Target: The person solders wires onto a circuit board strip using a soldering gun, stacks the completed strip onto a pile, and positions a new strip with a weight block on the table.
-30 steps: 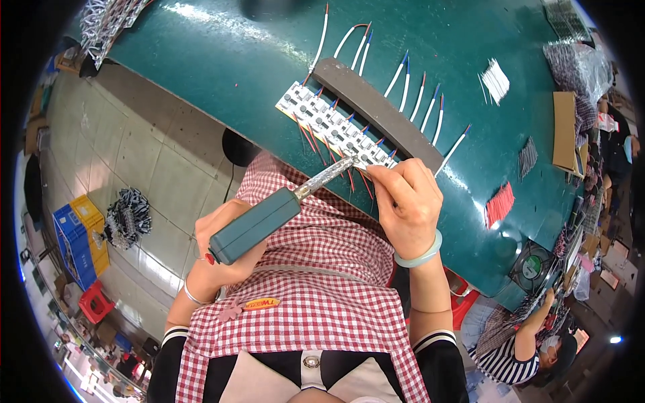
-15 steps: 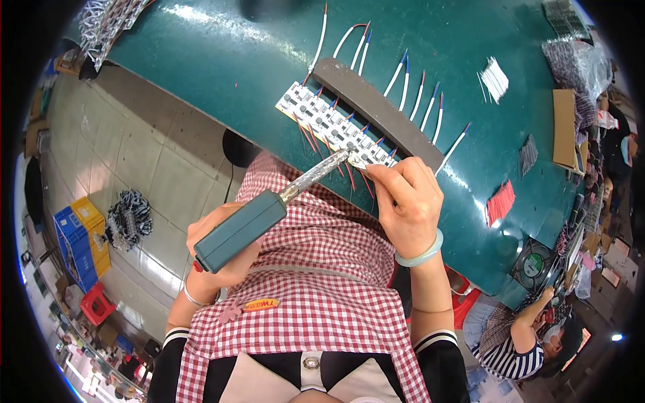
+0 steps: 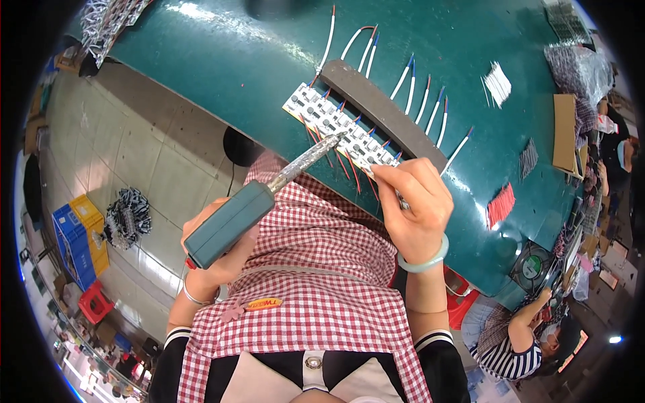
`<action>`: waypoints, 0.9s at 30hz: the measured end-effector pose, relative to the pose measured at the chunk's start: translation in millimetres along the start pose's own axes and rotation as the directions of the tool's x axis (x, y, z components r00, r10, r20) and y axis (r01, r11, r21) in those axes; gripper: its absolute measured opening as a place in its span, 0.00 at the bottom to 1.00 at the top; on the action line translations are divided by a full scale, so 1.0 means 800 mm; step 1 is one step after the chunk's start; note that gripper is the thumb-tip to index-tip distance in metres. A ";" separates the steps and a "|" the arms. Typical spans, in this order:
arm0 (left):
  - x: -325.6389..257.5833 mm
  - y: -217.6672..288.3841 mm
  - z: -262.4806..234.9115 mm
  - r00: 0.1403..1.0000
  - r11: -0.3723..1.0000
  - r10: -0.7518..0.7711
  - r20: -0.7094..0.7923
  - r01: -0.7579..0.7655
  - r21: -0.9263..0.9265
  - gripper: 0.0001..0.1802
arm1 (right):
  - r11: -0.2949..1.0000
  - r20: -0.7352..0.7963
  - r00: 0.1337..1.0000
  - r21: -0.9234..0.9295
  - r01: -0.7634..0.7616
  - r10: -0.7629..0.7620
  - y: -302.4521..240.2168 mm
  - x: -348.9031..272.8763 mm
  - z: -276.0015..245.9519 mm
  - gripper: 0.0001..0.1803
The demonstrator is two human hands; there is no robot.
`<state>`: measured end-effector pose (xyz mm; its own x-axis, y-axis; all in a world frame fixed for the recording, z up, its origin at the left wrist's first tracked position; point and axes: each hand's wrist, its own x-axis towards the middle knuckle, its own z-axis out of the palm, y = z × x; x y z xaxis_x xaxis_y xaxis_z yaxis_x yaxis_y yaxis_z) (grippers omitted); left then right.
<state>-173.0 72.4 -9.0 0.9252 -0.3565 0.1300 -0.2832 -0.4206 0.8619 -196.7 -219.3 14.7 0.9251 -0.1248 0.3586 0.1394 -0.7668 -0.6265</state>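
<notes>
Here, left hand closed in a full fist round the teal handle of a soldering iron; metal barrel runs up and away from the fist, tip reaching the row of small white circuit boards at the table edge. Right hand with fingers drawn together, pinching something thin at the near end of the board row; what it pinches is too small to tell, likely wire or solder, mostly covered by the fingers. Pale green bangle on that wrist.

Boards lie just beyond both hands, against a dark grey bar; white wires with red and blue ends fan out past the bar on the green table. Red leads hang off the boards toward the checked apron. Exact contact point of iron tip on board hard to make out. To the right of the right hand, a red bundle well apart; another person at lower right, partly cut off.
</notes>
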 end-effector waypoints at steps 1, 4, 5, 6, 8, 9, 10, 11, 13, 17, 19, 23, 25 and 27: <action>0.001 0.000 0.000 1.000 1.000 0.001 -0.003 -0.001 0.000 0.13 | 1.000 0.000 1.000 0.000 0.003 -0.003 0.004 0.000 0.007 0.10; 0.007 0.008 -0.003 0.999 0.999 0.041 0.000 -0.041 0.019 0.13 | 1.000 0.004 1.000 0.007 -0.003 0.003 0.011 0.001 0.020 0.11; 0.008 0.009 -0.004 0.999 0.999 0.031 0.015 -0.031 0.011 0.13 | 1.000 0.005 1.000 0.006 -0.001 0.000 0.011 0.001 0.022 0.11; 0.010 0.009 -0.004 0.999 1.000 0.022 0.031 -0.022 0.003 0.14 | 1.000 -0.003 1.000 -0.016 0.007 -0.007 0.011 0.001 0.023 0.11; 0.014 0.014 -0.005 0.998 0.999 0.044 0.035 -0.045 0.015 0.14 | 0.999 -0.010 1.000 -0.038 0.015 -0.015 0.012 0.000 0.025 0.11; 0.016 0.015 -0.004 0.997 0.997 0.068 0.041 -0.069 0.028 0.14 | 0.999 -0.020 0.999 -0.038 0.025 -0.026 0.014 0.000 0.027 0.11; 0.018 0.014 -0.004 0.997 0.997 0.066 0.041 -0.067 0.028 0.14 | 0.999 -0.030 0.999 -0.038 0.036 -0.037 0.014 0.000 0.028 0.11; 0.019 0.013 -0.004 0.994 0.996 0.087 0.063 -0.089 0.025 0.14 | 0.999 -0.029 0.999 -0.038 0.036 -0.037 0.014 0.000 0.028 0.11; 0.021 0.013 -0.004 0.991 0.994 0.107 0.085 -0.109 0.022 0.14 | 0.998 -0.011 0.999 -0.057 0.037 -0.038 0.013 0.002 0.027 0.11; 0.027 0.014 -0.003 0.991 0.997 0.072 0.113 -0.068 -0.034 0.14 | 0.998 -0.007 0.999 -0.059 0.036 -0.036 0.013 0.003 0.027 0.11; 0.027 0.013 -0.002 0.988 0.995 0.094 0.119 -0.092 -0.023 0.15 | 0.998 -0.009 0.999 -0.057 0.033 -0.033 0.012 0.002 0.027 0.11; 0.028 0.013 -0.001 0.992 0.997 0.059 0.115 -0.054 -0.048 0.14 | 0.998 -0.001 1.000 -0.056 0.022 -0.022 0.012 0.002 0.026 0.12; 0.028 0.015 0.000 0.991 0.997 0.057 0.118 -0.051 -0.051 0.12 | 0.997 -0.005 0.999 -0.059 0.042 -0.043 0.013 0.002 0.026 0.11; 0.031 0.017 0.000 0.992 0.997 0.072 0.102 -0.068 -0.040 0.12 | 0.997 -0.001 0.999 -0.070 0.043 -0.043 0.012 0.003 0.025 0.11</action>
<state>-154.1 58.2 6.2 0.8720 -0.4689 0.1410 -0.3350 -0.3614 0.8702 -186.4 -214.3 -4.1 0.9179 -0.0924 0.3858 0.1537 -0.8137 -0.5605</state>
